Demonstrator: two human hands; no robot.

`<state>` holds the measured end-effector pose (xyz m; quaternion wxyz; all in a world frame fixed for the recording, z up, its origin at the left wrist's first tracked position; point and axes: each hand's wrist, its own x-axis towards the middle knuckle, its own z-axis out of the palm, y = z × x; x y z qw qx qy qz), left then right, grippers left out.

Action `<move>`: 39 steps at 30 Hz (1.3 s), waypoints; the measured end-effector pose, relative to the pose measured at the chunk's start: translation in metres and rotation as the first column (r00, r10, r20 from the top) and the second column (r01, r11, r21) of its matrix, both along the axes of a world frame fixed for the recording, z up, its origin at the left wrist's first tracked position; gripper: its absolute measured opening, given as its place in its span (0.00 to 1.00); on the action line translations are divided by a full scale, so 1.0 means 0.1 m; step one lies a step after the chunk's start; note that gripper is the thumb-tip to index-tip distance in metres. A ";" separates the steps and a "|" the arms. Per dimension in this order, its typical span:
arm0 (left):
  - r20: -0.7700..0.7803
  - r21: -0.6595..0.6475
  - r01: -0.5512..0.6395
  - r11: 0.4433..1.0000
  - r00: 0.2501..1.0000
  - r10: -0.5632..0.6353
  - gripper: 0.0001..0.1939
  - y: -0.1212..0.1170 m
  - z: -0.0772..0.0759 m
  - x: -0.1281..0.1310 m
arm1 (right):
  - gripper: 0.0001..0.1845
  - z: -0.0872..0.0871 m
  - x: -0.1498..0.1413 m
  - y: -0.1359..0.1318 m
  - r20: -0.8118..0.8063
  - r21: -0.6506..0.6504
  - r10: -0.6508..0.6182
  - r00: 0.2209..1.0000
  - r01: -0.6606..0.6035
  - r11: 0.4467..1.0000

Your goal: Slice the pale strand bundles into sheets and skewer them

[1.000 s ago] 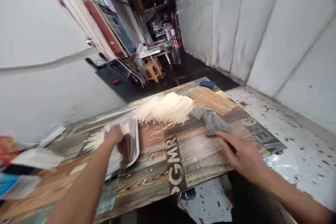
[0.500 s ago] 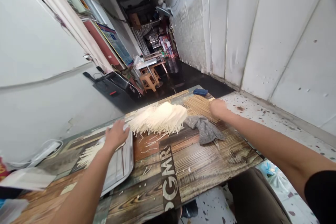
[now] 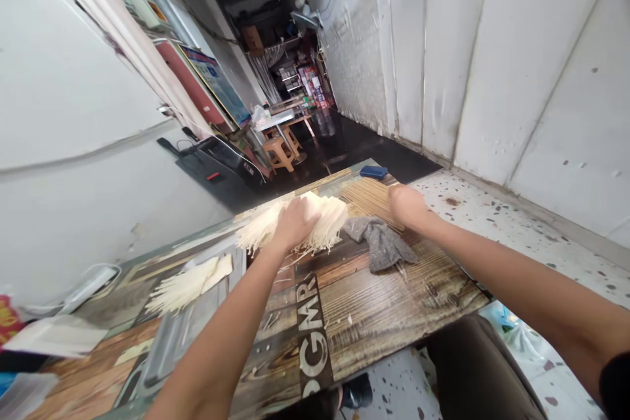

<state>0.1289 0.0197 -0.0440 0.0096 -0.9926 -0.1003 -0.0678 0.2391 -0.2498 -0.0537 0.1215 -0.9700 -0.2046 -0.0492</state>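
Note:
A long pile of pale enoki mushrooms [image 3: 331, 218], thin stems with tiny caps, lies across the patterned wooden table. My left hand [image 3: 296, 222] is in the middle of this pile, its slightly blurred fingers curled over a bunch. At the far right edge my right hand [image 3: 407, 205] is closed at the near ends of thin bamboo skewers [image 3: 367, 198]; its fingertips are mostly hidden. Left of the pile, a flat enoki bunch [image 3: 189, 283] rests on a grey metal tray [image 3: 165, 348], which my left forearm partly covers.
A grey cloth [image 3: 381, 246] lies crumpled near the skewers, with a small dark blue object [image 3: 373, 172] behind them. Loose stem bits dot the table [image 3: 374, 321]. White paper or plastic [image 3: 56, 335] sits at the left. Stools [image 3: 279, 152] stand farther back.
My left hand has moved right from above the tray onto the large enoki pile, uncovering the bunch on the tray. My right hand stays by the skewers.

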 end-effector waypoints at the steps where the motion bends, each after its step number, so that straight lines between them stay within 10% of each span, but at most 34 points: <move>1: -0.011 -0.004 -0.010 1.000 1.000 0.010 0.35 0.01 0.01 0.04 | 0.10 0.02 -0.08 -0.04 0.016 0.038 0.001 1.000 -0.001 0.999; 6: -0.047 -0.005 -0.005 1.000 0.999 0.005 0.33 0.06 0.09 0.20 | 0.10 -0.05 -0.67 -0.34 0.046 0.253 0.052 0.998 -0.061 0.966; 12: -0.061 -0.002 0.003 1.000 0.998 -0.003 0.26 0.10 0.15 0.35 | 0.09 -0.46 -1.38 -0.66 0.057 0.648 0.155 0.986 -0.154 0.746; 22: -0.159 0.035 0.269 0.962 0.952 -0.261 0.25 0.32 0.10 0.52 | 0.10 -0.62 -1.54 -0.72 0.029 0.711 0.160 0.987 -0.133 0.691; 39: 0.004 -0.044 0.321 0.946 0.947 -0.322 0.13 0.36 0.44 0.47 | 0.10 -0.66 -1.54 -0.72 0.066 0.710 0.138 0.988 -0.144 0.690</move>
